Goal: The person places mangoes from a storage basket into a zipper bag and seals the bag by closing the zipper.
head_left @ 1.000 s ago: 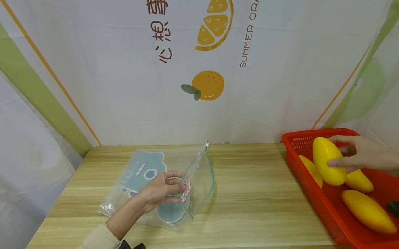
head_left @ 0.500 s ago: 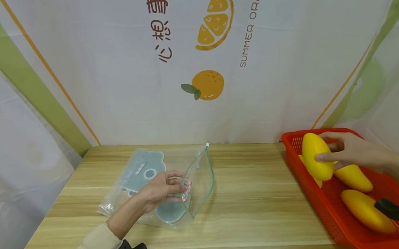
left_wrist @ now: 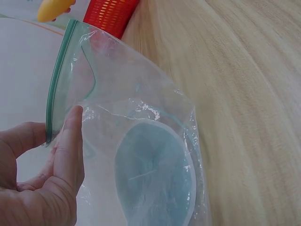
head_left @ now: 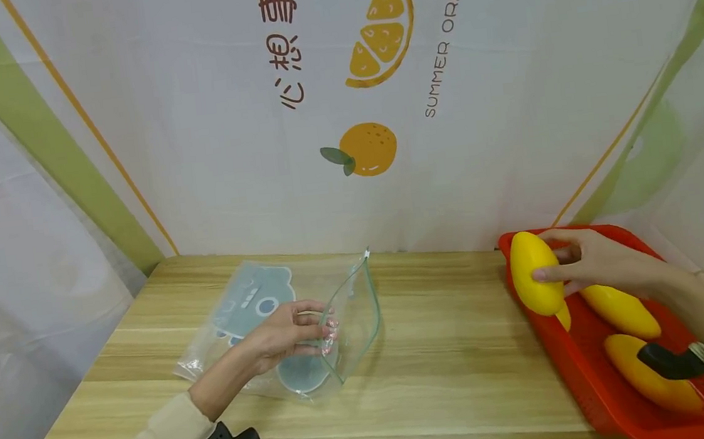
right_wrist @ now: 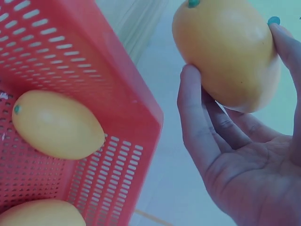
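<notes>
My left hand point(head_left: 287, 333) pinches the near side of the mouth of a clear zip bag point(head_left: 355, 312), thumb and fingers either side of its edge. The bag lies on the table with its green-edged mouth gaping toward the right. A pale blue cartoon figure point(left_wrist: 153, 169) is printed on it. At the right, my right hand point(head_left: 595, 262) grips a yellow mango point(head_left: 535, 275) by its side, above the left rim of a red basket point(head_left: 554, 363). In the right wrist view, the held mango point(right_wrist: 230, 52) shows a green stem spot, with fingers and thumb on its sides.
More mangoes lie in the basket: one toward the back point(head_left: 622, 313), another nearer the front point(head_left: 654, 374), and one partly hidden below the held mango point(head_left: 563, 317). Wooden table point(head_left: 450, 352) spans between bag and basket. A fruit-printed curtain point(head_left: 452, 187) hangs behind.
My right hand has carried the mango leftward and slightly up, from over the basket's inside to its left rim. The left hand and the bag have hardly moved.
</notes>
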`<state>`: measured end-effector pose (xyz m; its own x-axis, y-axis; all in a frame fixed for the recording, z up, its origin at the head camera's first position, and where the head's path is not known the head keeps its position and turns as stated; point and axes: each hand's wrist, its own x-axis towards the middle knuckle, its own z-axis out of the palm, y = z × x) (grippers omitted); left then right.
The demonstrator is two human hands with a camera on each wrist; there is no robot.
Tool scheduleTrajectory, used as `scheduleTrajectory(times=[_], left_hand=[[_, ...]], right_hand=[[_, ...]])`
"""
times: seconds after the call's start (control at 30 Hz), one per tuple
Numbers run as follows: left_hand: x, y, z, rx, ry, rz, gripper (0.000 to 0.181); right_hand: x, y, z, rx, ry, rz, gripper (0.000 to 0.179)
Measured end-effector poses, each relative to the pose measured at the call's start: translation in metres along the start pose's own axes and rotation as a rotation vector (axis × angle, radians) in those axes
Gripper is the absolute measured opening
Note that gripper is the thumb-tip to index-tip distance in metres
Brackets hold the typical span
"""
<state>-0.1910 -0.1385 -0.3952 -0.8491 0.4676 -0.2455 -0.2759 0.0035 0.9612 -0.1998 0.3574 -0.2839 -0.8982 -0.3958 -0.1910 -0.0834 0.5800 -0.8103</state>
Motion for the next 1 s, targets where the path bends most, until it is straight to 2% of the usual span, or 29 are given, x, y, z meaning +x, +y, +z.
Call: scheduleTrajectory(times=[0.3, 0.53, 0.8, 1.0], left_hand=[[0.0, -0.001, 0.0, 0.004, 0.003, 0.0, 0.049], [0.0, -0.001, 0.0, 0.0, 0.004, 0.005, 0.048], [0.0, 0.0, 0.0, 0.006, 0.018, 0.006, 0.05], [0.002, 0.0, 0.001, -0.009, 0.001, 0.013, 0.052]], right_hand=[[0.017, -0.005, 0.013, 0.068, -0.037, 0.009, 0.065], [0.026, -0.013, 0.019, 0.121, -0.052, -0.001, 0.072], [0.036, -0.016, 0.028, 0.101, -0.063, 0.003, 0.069], [0.04, -0.021, 0.034, 0.107, -0.069, 0.008, 0.071]])
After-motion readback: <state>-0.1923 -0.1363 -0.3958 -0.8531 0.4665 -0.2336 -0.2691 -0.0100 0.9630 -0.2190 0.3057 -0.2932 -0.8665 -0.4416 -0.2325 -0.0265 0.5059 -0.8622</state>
